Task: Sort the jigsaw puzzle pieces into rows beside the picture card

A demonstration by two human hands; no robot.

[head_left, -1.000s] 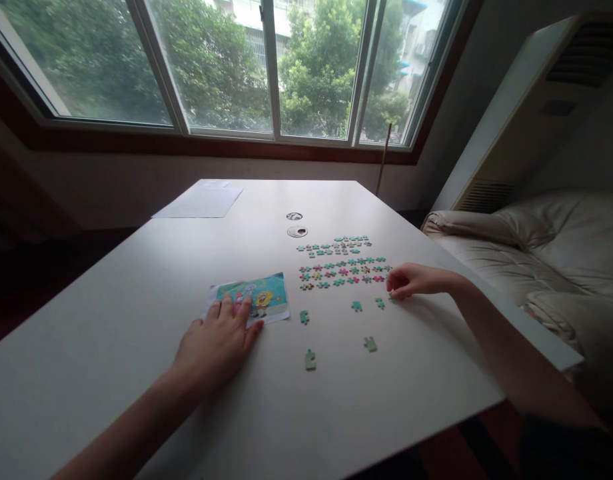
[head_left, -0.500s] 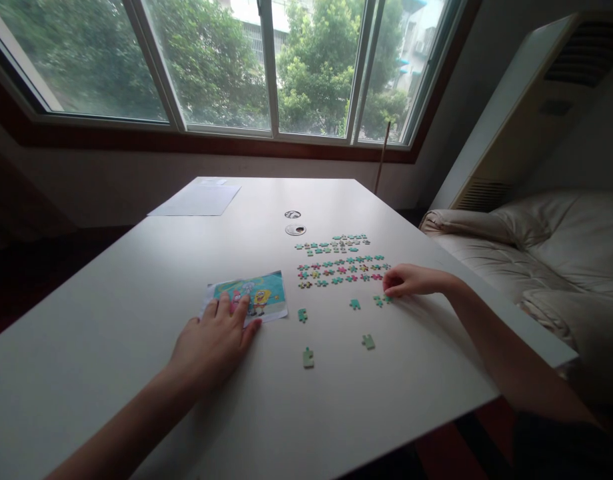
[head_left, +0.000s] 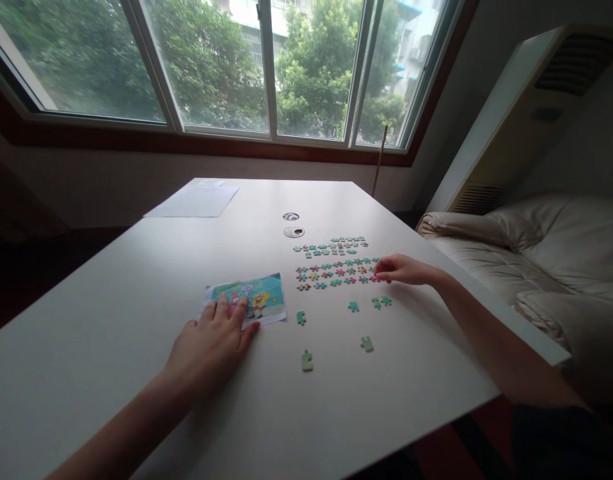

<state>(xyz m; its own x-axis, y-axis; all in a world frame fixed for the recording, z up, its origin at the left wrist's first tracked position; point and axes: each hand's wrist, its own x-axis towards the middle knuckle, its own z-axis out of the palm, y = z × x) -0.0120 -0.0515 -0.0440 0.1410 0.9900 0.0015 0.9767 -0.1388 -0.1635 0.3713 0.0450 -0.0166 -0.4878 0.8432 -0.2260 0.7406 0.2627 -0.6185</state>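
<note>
My left hand (head_left: pixel 211 340) lies flat, fingers spread, over the lower left of a cartoon picture sheet (head_left: pixel 271 300), partly covering it. Over at the right end of several rows of small jigsaw pieces (head_left: pixel 340 272) is my right hand (head_left: pixel 406 269), its fingertips pinched together by a pink piece. Whether anything is between those fingertips is too small to make out. Closer to me, two joined-looking teal pieces (head_left: pixel 381 303) lie below that hand. A teal piece (head_left: pixel 353 307), another teal piece (head_left: pixel 301 318) and two green pieces, one left (head_left: pixel 307 361) and one right (head_left: pixel 367 344), are spread apart.
White paper sheets (head_left: pixel 191 202) lie at the far left of the white table (head_left: pixel 111 320). Two round inserts (head_left: pixel 294 232) sit in the tabletop beyond the pieces. A pale sofa (head_left: pixel 486 247) stands along the right side, and a window (head_left: pixel 226 73) spans the far wall.
My right hand has shifted away from the two teal pieces, up and left to the end of the rows. My left hand stays on the picture sheet.
</note>
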